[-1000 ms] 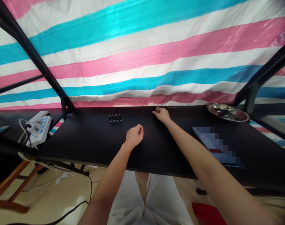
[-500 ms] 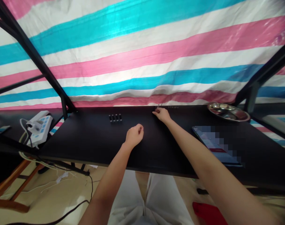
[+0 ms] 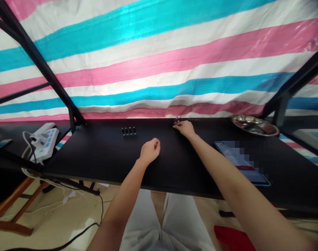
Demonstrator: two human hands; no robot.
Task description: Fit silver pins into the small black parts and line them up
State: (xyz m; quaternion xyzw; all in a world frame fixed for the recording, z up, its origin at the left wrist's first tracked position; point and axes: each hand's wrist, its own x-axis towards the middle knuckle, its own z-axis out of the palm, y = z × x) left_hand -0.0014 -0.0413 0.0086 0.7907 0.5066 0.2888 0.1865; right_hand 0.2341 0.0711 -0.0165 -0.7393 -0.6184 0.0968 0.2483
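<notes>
My left hand (image 3: 150,150) rests on the black tabletop (image 3: 101,150) in a loose fist, with nothing showing in it. Farther back, my right hand (image 3: 185,129) has its thumb and fingertips pinched together low over the table. What is between them, if anything, is too small to make out. Small shiny round pieces (image 3: 177,121) lie just beyond those fingertips. More tiny pieces (image 3: 193,120) form a row along the back edge, right of them. To the left of both hands, several short dark cylinders (image 3: 128,131) with pale ends are lined up side by side.
A shiny metal tray (image 3: 255,126) sits at the back right. In front of it lies a tablet-like device (image 3: 237,162), partly blurred out. Black frame posts (image 3: 62,94) flank the table, and a striped sheet (image 3: 159,62) hangs behind. White power strips (image 3: 45,144) are at the left.
My right hand has shifted slightly right and toward me, uncovering more of the small shiny pieces. My left hand has stayed in place.
</notes>
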